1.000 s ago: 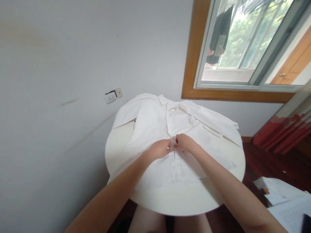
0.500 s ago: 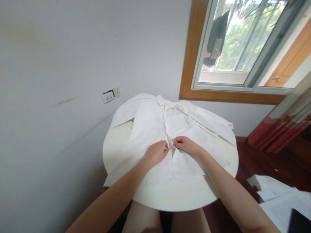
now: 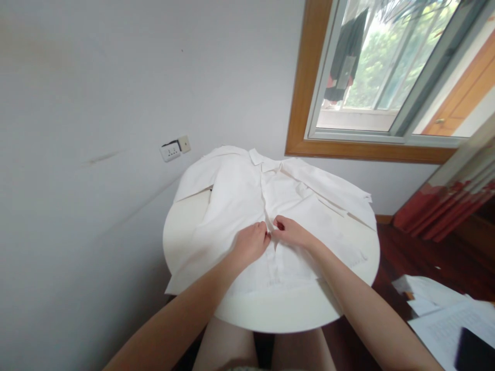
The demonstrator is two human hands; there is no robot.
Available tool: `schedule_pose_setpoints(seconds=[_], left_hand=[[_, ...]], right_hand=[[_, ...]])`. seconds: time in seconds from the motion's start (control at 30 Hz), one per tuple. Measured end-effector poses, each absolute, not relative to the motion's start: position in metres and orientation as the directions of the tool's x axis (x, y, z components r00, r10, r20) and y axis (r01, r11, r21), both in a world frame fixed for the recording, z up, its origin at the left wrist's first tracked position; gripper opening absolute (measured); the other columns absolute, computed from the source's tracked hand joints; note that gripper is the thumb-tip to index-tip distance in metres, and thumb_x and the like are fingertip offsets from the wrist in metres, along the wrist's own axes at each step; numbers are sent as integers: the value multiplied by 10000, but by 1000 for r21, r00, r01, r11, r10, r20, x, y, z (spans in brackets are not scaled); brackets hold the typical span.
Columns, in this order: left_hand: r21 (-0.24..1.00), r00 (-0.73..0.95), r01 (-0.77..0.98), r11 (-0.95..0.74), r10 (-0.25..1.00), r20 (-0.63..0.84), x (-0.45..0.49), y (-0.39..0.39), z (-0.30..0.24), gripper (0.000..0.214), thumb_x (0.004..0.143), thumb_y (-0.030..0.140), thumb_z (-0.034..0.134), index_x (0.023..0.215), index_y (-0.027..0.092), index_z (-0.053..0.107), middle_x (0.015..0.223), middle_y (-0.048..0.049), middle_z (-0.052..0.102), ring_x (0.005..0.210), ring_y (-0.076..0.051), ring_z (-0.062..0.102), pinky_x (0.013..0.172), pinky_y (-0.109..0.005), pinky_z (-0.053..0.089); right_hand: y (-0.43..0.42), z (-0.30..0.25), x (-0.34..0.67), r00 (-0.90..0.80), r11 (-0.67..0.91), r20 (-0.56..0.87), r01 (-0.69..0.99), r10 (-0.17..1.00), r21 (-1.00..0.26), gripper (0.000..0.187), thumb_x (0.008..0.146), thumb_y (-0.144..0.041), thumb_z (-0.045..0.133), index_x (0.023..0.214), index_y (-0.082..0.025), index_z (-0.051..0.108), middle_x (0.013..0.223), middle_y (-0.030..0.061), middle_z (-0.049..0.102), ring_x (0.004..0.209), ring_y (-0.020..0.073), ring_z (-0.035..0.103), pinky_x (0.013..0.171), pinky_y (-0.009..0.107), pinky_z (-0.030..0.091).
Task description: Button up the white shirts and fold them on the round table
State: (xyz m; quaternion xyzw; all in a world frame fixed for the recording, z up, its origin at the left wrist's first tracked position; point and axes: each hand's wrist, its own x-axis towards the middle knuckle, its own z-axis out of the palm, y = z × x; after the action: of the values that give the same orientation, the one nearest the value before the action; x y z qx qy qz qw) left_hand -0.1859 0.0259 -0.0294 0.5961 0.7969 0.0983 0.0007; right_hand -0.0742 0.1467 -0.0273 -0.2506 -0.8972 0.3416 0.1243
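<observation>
A white collared shirt (image 3: 235, 201) lies spread front up on a round white table (image 3: 286, 314), its collar toward the wall and its sleeves out to both sides. My left hand (image 3: 250, 242) and my right hand (image 3: 289, 231) meet at the shirt's front placket, about halfway down. Each hand pinches one edge of the placket between thumb and fingers. The fingertips almost touch. Whatever lies between the fingertips is too small to make out.
A grey wall with a socket plate (image 3: 173, 150) stands behind the table. A wood-framed window (image 3: 305, 93) is at the upper right. Red-and-white curtain (image 3: 444, 206) hangs at the right. Papers (image 3: 441, 309) and a dark object (image 3: 474, 350) lie on the dark floor at lower right.
Both hands have stayed at the placket, with the fingertips drawing a little closer together and shifting slightly up the shirt. The view has drifted a little.
</observation>
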Motion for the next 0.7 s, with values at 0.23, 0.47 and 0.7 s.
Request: schedule_pose_setpoints(seconds=[0.23,0.47,0.7], left_hand=[[204,-315,936,288,942,115,-188,26,-30,257,902,369,357,942,192,539,923,-80,638,845,-205,611,706,-295,412],[330,-343,899,288,931,123,-195,27,-32,232,878,387,413,892,211,563,843,-33,648,729,-160,590,611,-250,358],[377,-333,884,278,939,88,-196,28,-27,203,841,307,441,781,204,606,750,-18,648,677,-144,574,581,-240,330]], right_hand=[[145,-17,-60,-860,730,60,390,506,-560,94,685,-230,571,667,-175,497,606,-42,488,576,92,422,547,205,285],[155,-4,-48,-830,574,28,360,557,-736,165,696,-296,588,622,-155,545,559,-48,442,563,91,401,529,206,276],[148,-26,-62,-871,335,18,169,490,-927,366,730,-516,562,684,-153,563,563,-55,395,519,71,311,483,201,244]])
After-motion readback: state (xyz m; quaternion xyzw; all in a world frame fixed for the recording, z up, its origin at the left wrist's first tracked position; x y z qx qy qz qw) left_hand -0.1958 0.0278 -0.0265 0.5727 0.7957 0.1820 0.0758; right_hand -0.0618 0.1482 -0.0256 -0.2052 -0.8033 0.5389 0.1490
